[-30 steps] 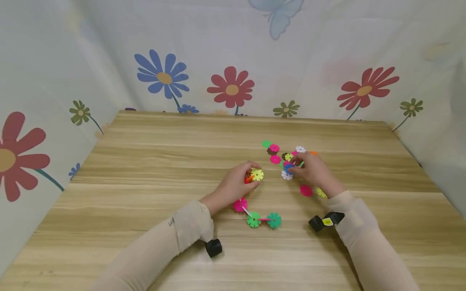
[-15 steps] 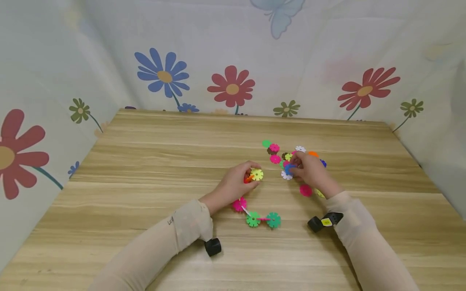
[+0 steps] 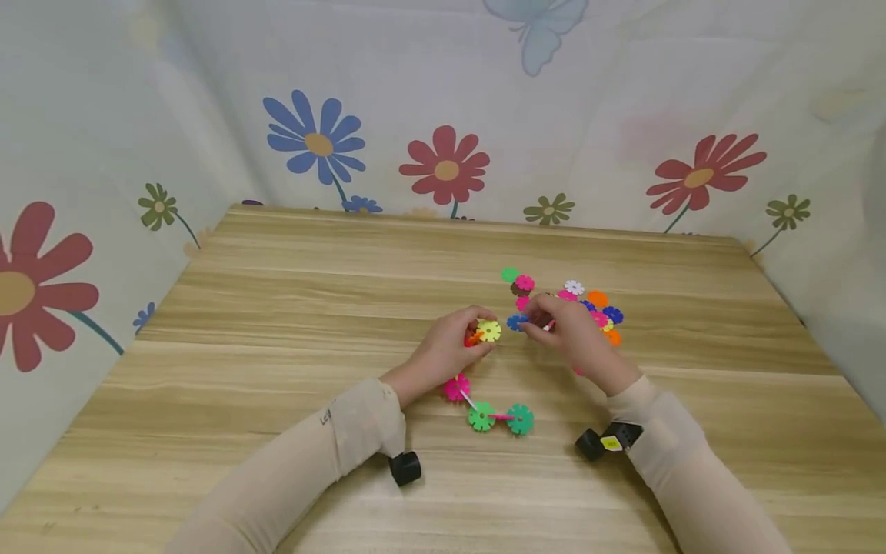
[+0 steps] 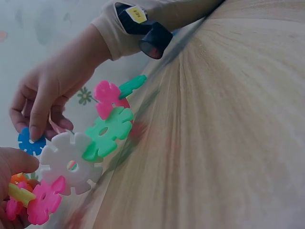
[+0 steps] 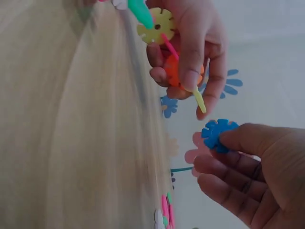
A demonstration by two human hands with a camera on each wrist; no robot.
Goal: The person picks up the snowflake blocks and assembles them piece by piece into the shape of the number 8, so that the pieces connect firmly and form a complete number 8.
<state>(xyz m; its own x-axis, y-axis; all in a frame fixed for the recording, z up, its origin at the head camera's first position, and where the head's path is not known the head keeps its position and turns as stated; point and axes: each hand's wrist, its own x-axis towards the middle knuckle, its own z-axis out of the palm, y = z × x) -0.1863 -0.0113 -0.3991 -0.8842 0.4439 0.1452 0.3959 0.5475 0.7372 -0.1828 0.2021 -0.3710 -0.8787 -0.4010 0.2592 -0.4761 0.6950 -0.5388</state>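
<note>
My left hand (image 3: 446, 348) pinches an orange notched plastic disc (image 5: 172, 72) in a chain of interlocking snowflake discs. The chain's yellow end disc (image 3: 490, 332) sticks out past my fingertips, facing right. From under this hand the chain curves down and right through a pink disc (image 3: 457, 388), a white disc (image 4: 59, 160) and a light green disc (image 3: 482, 416) to a dark green disc (image 3: 521, 420). My right hand (image 3: 577, 331) pinches a blue disc (image 3: 516, 322) between thumb and fingers, a short gap right of the yellow one. The blue and yellow discs are apart.
Loose discs lie on the wooden table (image 3: 311, 308) behind and beside my right hand, among them a white disc (image 3: 574, 287), an orange disc (image 3: 598, 298) and a dark blue disc (image 3: 613, 315). My right hand covers part of the pile. A flowered cloth (image 3: 388, 92) hangs behind.
My right hand has lifted the blue disc from the pile and brought it left toward the yellow disc. The left hand and its chain have stayed nearly still.
</note>
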